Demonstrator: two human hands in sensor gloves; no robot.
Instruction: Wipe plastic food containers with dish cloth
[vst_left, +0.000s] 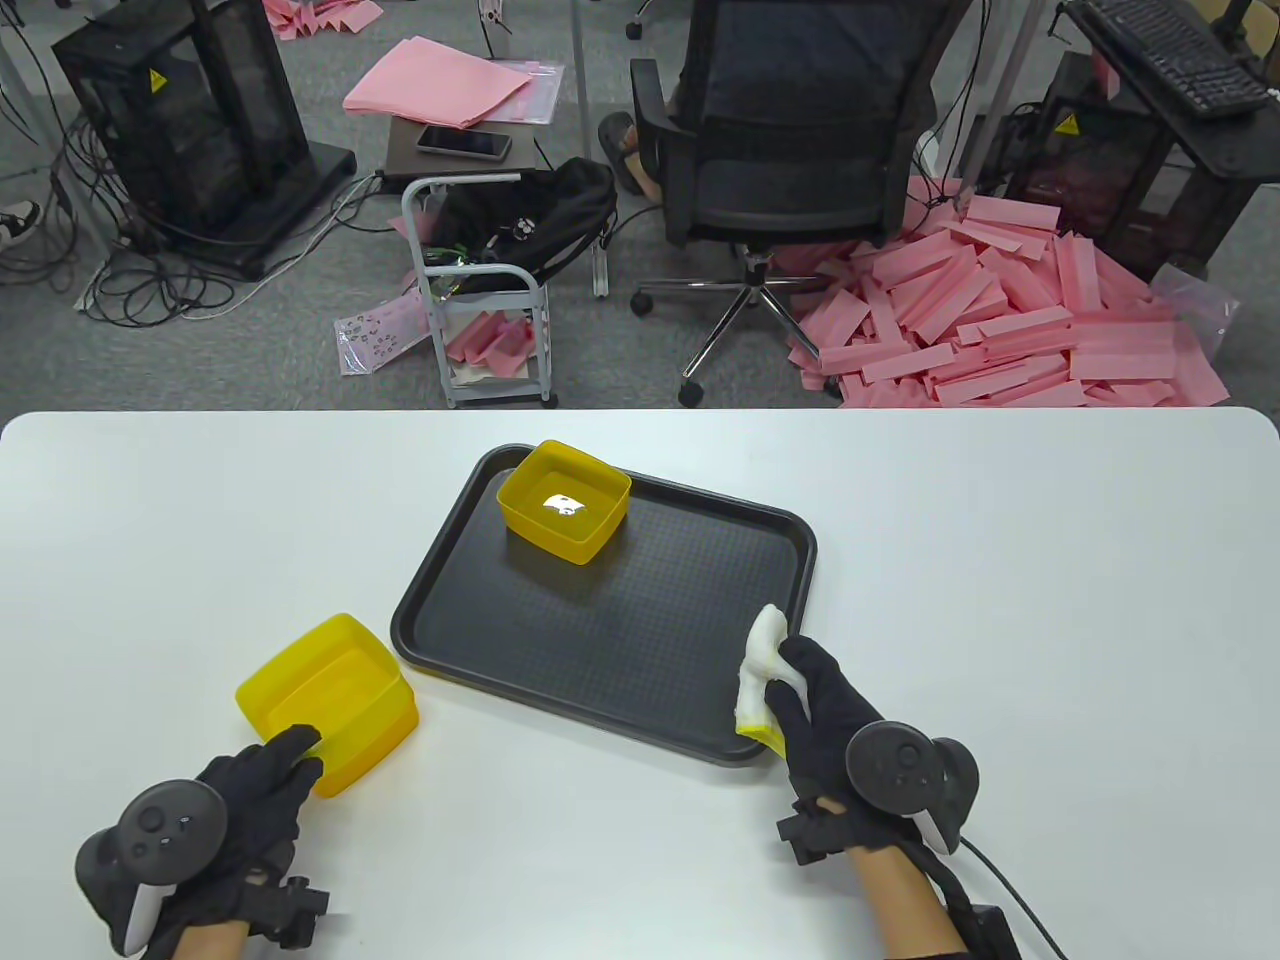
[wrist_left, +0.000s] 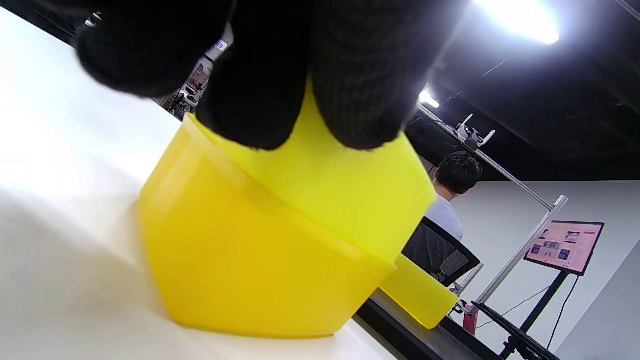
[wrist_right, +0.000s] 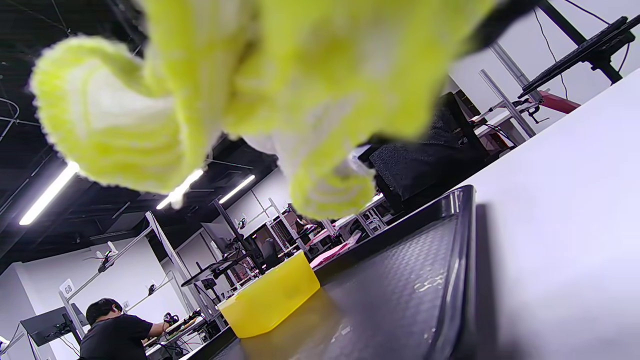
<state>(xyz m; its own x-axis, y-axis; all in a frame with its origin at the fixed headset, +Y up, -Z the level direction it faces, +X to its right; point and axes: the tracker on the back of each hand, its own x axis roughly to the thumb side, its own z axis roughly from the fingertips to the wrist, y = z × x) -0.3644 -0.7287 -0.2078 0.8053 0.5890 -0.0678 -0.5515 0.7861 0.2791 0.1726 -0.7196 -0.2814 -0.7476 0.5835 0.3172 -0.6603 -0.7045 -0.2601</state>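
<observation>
My left hand (vst_left: 235, 800) rested on the near rim of the stacked yellow containers (vst_left: 330, 700), which stood on the worktop (vst_left: 1000, 560) just left of the black tray (vst_left: 620, 610); the fingers (wrist_left: 355, 75) draped over the rim. My right hand (vst_left: 830, 710) gripped the bunched dish cloth (vst_left: 757, 670) over the tray's near right corner. So the stack lay to the cloth's left, well apart from it. A third container (vst_left: 565, 500) sat at the tray's far corner.

Bright overhead glare, blurred foreground

containers (vst_left: 330, 705) yellow | tray (vst_left: 640, 640) black, dotted texture | cloth (vst_left: 757, 672) white-yellow striped | table (vst_left: 1000, 600) white
</observation>
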